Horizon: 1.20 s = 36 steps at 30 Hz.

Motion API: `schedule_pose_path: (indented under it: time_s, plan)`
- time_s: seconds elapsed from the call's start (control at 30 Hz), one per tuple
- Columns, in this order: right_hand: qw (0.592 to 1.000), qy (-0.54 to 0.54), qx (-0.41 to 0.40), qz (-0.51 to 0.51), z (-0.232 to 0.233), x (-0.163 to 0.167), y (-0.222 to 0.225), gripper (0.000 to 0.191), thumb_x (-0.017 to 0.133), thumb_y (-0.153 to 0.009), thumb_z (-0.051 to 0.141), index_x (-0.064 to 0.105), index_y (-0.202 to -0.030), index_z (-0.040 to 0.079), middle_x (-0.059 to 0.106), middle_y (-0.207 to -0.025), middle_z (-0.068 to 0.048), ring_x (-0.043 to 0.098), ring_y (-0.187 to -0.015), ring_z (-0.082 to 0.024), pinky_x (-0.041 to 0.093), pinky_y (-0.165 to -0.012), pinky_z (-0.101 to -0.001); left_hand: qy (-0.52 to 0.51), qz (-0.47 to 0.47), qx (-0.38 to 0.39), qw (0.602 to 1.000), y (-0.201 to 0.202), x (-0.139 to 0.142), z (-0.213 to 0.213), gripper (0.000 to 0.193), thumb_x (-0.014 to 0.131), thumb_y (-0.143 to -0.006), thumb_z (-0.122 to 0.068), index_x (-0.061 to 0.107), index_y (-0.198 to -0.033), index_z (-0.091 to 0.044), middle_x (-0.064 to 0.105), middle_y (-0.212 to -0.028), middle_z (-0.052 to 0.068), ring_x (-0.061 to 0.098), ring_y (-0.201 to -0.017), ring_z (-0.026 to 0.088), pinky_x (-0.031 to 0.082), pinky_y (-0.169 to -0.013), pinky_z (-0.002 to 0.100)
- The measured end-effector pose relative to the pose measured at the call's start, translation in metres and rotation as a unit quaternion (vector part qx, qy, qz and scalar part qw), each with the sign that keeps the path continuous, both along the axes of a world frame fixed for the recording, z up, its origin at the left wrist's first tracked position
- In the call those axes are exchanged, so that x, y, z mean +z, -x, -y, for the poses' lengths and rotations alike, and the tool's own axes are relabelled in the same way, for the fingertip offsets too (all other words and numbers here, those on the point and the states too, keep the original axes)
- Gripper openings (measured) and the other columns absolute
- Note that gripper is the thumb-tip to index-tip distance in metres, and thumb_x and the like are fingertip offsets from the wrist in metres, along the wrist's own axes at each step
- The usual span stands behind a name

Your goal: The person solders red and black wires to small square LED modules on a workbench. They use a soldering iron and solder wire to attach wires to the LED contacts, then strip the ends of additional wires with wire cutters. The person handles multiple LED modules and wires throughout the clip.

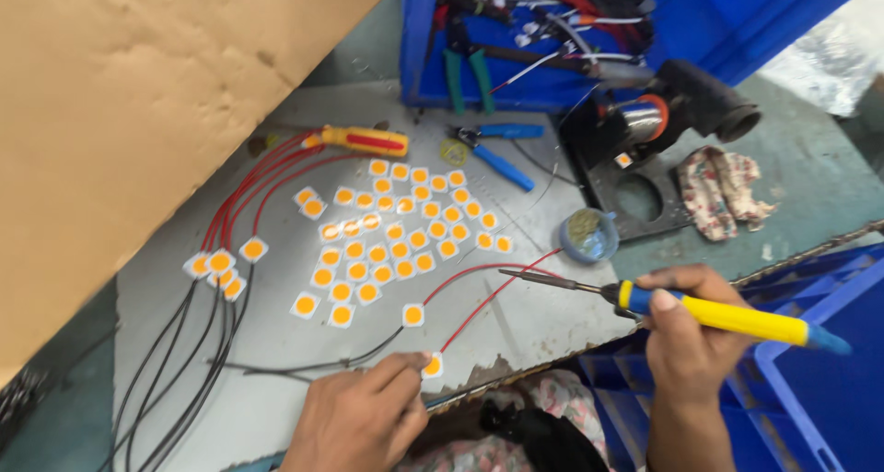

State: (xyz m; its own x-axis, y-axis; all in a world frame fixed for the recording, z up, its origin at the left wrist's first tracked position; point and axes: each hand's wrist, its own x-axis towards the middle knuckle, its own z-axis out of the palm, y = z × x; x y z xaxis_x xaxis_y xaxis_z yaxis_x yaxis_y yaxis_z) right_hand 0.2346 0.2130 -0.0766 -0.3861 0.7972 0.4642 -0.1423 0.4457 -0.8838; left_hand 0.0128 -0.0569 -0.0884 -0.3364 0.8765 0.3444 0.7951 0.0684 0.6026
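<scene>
The wrists are running off the bottom edge, and a cardboard sheet is hiding the desk's far left corner. The left hand is pinching a small square LED chip at the desk's near edge, fingertips closed on it, red and black wires meeting there. The right hand is wrapping tight around the yellow soldering iron, its tip hovering just beyond and right of the chip, not touching. More chips are lying scattered farther out.
</scene>
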Motion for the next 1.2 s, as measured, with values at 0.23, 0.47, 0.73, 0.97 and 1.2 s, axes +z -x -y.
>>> schedule_pose_path:
  time_s: [0.23, 0.47, 0.73, 0.97, 1.2]
  plan:
    - [0.995, 0.016, -0.011, 0.094, 0.003, 0.006, 0.034, 0.016, 0.067, -0.096, 0.012, 0.069, -0.103, -0.001, 0.066, -0.081, -0.003, 0.058, -0.065, -0.005, 0.045, -0.060, -0.0181, -0.021, -0.024, 0.026, 0.999, -0.002, -0.022, -0.001, 0.014, 0.075, -0.063, -0.007, 0.062, -0.069, -0.007, 0.079, -0.108, -0.003, 0.059, -0.038, 0.017, 0.051, -0.041, 0.032]
    - [0.993, -0.011, 0.018, 0.120, 0.008, 0.012, 0.052, 0.015, 0.067, -0.096, 0.013, 0.070, -0.102, -0.001, 0.064, -0.078, -0.001, 0.057, -0.066, -0.004, 0.044, -0.061, -0.0182, -0.019, -0.018, 0.014, 1.000, 0.001, -0.025, 0.000, 0.013, 0.074, -0.066, -0.006, 0.063, -0.071, -0.007, 0.078, -0.105, -0.002, 0.061, -0.042, 0.015, 0.052, -0.044, 0.031]
    - [0.980, -0.109, 0.081, 0.145, 0.009, 0.026, 0.054, 0.016, 0.067, -0.090, 0.014, 0.070, -0.098, 0.000, 0.070, -0.090, -0.002, 0.060, -0.079, -0.007, 0.046, -0.072, -0.0223, -0.015, -0.020, 0.011, 1.000, 0.001, -0.023, -0.001, 0.013, 0.074, -0.066, -0.007, 0.064, -0.072, -0.006, 0.078, -0.105, -0.001, 0.063, -0.044, 0.016, 0.054, -0.045, 0.032]
    - [0.980, -0.089, 0.071, 0.165, 0.010, 0.030, 0.055, 0.018, 0.067, -0.086, 0.014, 0.071, -0.096, -0.001, 0.067, -0.084, -0.002, 0.054, -0.073, -0.007, 0.041, -0.067, -0.0219, -0.020, -0.018, 0.014, 1.000, -0.002, -0.023, -0.001, 0.012, 0.073, -0.067, -0.007, 0.063, -0.074, -0.007, 0.078, -0.105, -0.002, 0.067, -0.049, 0.017, 0.055, -0.047, 0.032]
    - [0.987, -0.037, 0.056, 0.143, 0.008, 0.022, 0.055, 0.017, 0.067, -0.089, 0.013, 0.071, -0.098, -0.001, 0.061, -0.083, 0.001, 0.048, -0.074, -0.005, 0.037, -0.065, -0.0210, -0.003, -0.008, 0.007, 1.000, -0.002, -0.020, 0.001, 0.013, 0.075, -0.067, -0.009, 0.064, -0.074, -0.006, 0.078, -0.105, -0.001, 0.066, -0.047, 0.019, 0.054, -0.045, 0.033]
